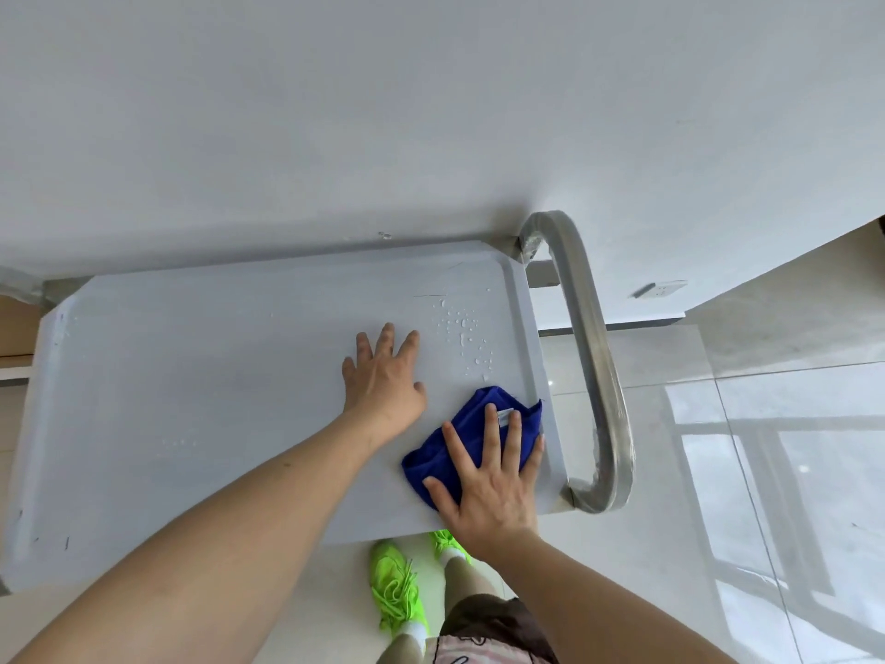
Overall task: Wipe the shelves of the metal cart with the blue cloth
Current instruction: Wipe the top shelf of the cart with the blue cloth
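Observation:
The metal cart's top shelf (191, 376) is a flat grey tray with a raised rim, seen from above. The blue cloth (471, 424) lies crumpled near the shelf's right front corner. My right hand (488, 481) presses flat on the cloth with fingers spread. Resting flat on the bare shelf to the left of the cloth, my left hand (383, 376) holds nothing and its fingers are apart. Water droplets (464, 330) sit on the shelf just beyond the cloth.
A curved steel handle (594, 366) rises at the cart's right end. A grey wall (431, 112) stands right behind the cart, with a socket (663, 289) low on it. Glossy floor tiles (718, 472) lie to the right. My green shoes (397, 591) are under the front edge.

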Demonstrator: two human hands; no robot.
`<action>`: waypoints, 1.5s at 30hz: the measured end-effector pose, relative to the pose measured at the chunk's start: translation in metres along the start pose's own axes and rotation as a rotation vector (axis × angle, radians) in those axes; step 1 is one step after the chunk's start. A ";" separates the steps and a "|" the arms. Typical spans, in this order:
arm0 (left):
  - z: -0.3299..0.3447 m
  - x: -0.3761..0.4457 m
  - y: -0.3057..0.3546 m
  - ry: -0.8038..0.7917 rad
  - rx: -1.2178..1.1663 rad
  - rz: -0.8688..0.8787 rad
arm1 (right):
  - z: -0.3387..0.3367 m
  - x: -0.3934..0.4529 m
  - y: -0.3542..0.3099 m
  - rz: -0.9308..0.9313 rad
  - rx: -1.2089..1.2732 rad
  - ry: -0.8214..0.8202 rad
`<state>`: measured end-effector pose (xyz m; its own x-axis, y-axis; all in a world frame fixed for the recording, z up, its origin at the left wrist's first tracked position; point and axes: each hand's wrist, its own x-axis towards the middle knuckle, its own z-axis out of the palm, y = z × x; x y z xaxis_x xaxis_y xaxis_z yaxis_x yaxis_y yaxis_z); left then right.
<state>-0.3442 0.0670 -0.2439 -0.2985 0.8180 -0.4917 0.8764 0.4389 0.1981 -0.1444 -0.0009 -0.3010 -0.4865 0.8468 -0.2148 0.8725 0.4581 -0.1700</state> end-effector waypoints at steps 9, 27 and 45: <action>0.002 0.013 -0.014 0.033 0.042 -0.041 | -0.010 0.070 0.001 0.062 0.031 0.054; 0.017 0.021 -0.024 0.077 0.007 -0.044 | -0.044 0.257 -0.022 0.280 0.065 0.135; -0.017 0.025 -0.046 -0.242 -0.161 0.057 | -0.027 0.163 -0.026 0.295 0.111 0.056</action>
<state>-0.3980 0.0735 -0.2511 -0.1354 0.7391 -0.6598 0.8123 0.4641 0.3533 -0.2447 0.1327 -0.3055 -0.2073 0.9537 -0.2178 0.9637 0.1607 -0.2133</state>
